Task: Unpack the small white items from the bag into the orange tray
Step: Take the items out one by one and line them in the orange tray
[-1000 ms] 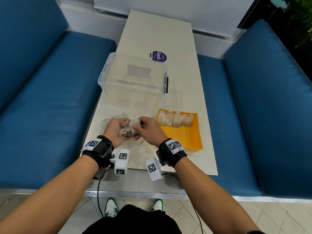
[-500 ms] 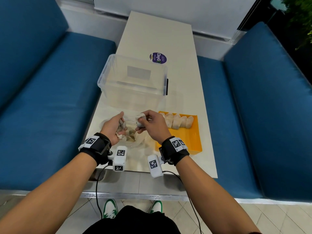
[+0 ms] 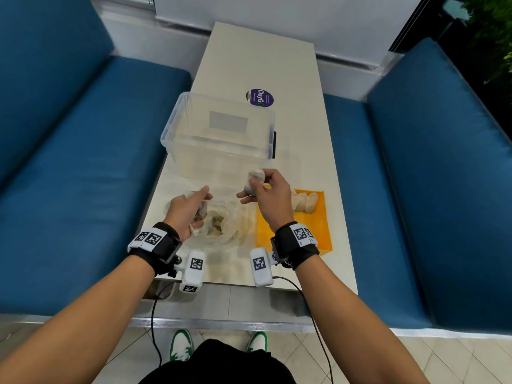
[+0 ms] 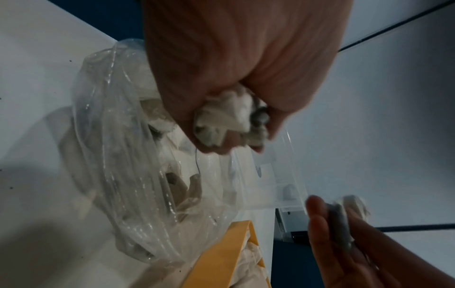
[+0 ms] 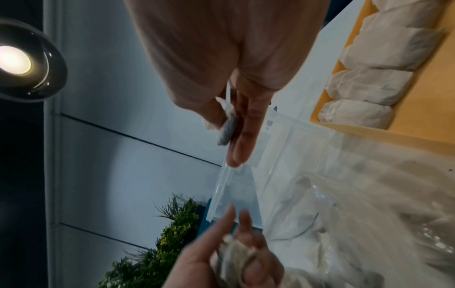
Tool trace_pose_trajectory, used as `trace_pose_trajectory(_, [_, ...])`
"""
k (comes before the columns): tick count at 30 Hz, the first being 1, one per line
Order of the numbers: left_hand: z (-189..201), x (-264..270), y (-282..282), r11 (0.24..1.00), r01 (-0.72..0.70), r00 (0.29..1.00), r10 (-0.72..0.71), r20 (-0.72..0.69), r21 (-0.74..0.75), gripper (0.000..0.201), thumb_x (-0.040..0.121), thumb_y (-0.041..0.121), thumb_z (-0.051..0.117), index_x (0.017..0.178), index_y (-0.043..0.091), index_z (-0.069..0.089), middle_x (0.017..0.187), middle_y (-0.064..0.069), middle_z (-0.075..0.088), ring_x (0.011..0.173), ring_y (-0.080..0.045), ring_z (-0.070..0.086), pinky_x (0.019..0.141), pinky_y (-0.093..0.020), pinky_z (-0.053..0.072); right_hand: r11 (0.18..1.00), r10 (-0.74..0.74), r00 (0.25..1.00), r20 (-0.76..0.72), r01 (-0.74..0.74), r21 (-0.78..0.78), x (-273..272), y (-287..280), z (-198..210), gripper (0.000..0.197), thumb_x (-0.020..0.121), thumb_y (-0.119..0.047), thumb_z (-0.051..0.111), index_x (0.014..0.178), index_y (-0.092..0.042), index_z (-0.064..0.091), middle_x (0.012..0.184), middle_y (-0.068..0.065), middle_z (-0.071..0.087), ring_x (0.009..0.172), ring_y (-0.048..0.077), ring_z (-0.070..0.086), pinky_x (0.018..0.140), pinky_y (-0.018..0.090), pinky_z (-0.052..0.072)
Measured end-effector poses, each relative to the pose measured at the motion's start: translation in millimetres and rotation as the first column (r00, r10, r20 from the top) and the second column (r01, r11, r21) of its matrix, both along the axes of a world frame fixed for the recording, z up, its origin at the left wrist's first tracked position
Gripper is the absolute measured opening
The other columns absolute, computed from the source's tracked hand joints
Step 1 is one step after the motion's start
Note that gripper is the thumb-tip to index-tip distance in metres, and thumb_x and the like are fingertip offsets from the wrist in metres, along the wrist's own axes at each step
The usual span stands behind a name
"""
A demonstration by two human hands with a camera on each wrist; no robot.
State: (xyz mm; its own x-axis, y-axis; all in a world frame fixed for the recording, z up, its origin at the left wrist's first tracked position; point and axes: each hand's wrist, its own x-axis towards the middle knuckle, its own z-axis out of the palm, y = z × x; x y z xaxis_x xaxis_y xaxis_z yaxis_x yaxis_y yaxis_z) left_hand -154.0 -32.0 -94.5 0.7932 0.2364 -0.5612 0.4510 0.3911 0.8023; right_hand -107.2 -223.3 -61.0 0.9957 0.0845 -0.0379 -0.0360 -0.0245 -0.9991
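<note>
The right hand (image 3: 267, 195) pinches one small white sachet (image 3: 254, 182) between thumb and fingers above the orange tray (image 3: 321, 231); the left hand (image 3: 186, 210) clutches several over the clear bag (image 3: 221, 225). They look light and crushable (paper skins, probably), best held gently by the sides.

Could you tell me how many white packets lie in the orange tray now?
4 white packets visible, side by side along the orange tray's far end; more may be hidden.
</note>
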Motion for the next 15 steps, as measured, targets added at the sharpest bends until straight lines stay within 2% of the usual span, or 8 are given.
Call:
trace_pose_trajectory(3, [9.5, -3.2, -11.4, 0.987, 0.161, 0.982, -0.157, 0.109, -0.024, 0.028, 0.092, 0.022, 0.076, 0.111, 0.004, 0.069, 0.063, 0.0, 0.044, 0.043, -0.01, 0.033, 0.037, -0.019, 0.02, 0.996, 0.05, 0.998, -0.04, -0.053, -0.066, -5.4, 4.3, -7.6, 0.015, 0.096, -0.01, 0.066, 0.105, -0.002, 0.058, 0.099, 0.019, 0.066, 0.075, 0.035, 0.075, 0.068, 0.055, 0.062])
trace_pose_trajectory(6, [15.3, -5.5, -19.9, 0.959, 0.275, 0.95, -0.281, 0.133, 0.062, 0.027, 0.087, 0.021, 0.082, 0.108, 0.009, 0.074, 0.054, 0.001, 0.041, 0.043, -0.012, 0.031, 0.04, -0.02, 0.02, 0.963, 0.126, 0.992, 0.011, -0.119, -0.24, -8.7, 8.1, -14.1, 0.018, 0.087, -0.029, 0.075, 0.092, -0.014, 0.068, 0.087, 0.01, 0.073, 0.082, 0.03, 0.072, 0.075, 0.053, 0.06])
trace_pose_trajectory(9, [17.7, -6.0, -22.1, 0.965, 0.235, 0.959, -0.25, 0.133, 0.118, 0.027, 0.084, 0.019, 0.084, 0.104, 0.004, 0.074, 0.053, 0.0, 0.041, 0.043, -0.012, 0.032, 0.042, -0.021, 0.02, 0.943, 0.163, 0.986, 0.016, -0.151, -0.298, -8.4, 6.7, -12.2, 0.016, 0.086, -0.03, 0.078, 0.088, -0.015, 0.071, 0.087, 0.005, 0.073, 0.086, 0.024, 0.068, 0.082, 0.044, 0.058])
trace_pose_trajectory(12, [20.9, -7.2, -22.2, 0.958, 0.224, 0.962, -0.247, 0.117, 0.179, 0.026, 0.084, 0.02, 0.084, 0.1, 0.004, 0.073, 0.051, 0.001, 0.041, 0.041, -0.011, 0.031, 0.042, -0.021, 0.022, 0.913, 0.189, 0.981, 0.043, -0.159, -0.375, -5.8, 2.5, -7.0, 0.015, 0.086, -0.033, 0.078, 0.09, -0.02, 0.071, 0.093, -0.002, 0.072, 0.088, 0.018, 0.067, 0.079, 0.033, 0.056])
trace_pose_trajectory(15, [23.2, -8.4, -24.4, 0.94, 0.244, 0.958, -0.272, 0.091, 0.24, 0.022, 0.085, 0.02, 0.084, 0.099, 0.007, 0.073, 0.051, 0.002, 0.045, 0.039, -0.009, 0.034, 0.041, -0.02, 0.024, 0.879, 0.209, 0.971, 0.115, -0.135, -0.456, -2.8, -5.1, -0.1, 0.013, 0.09, -0.032, 0.074, 0.093, -0.019, 0.074, 0.093, -0.003, 0.072, 0.085, 0.015, 0.064, 0.073, 0.023, 0.051])
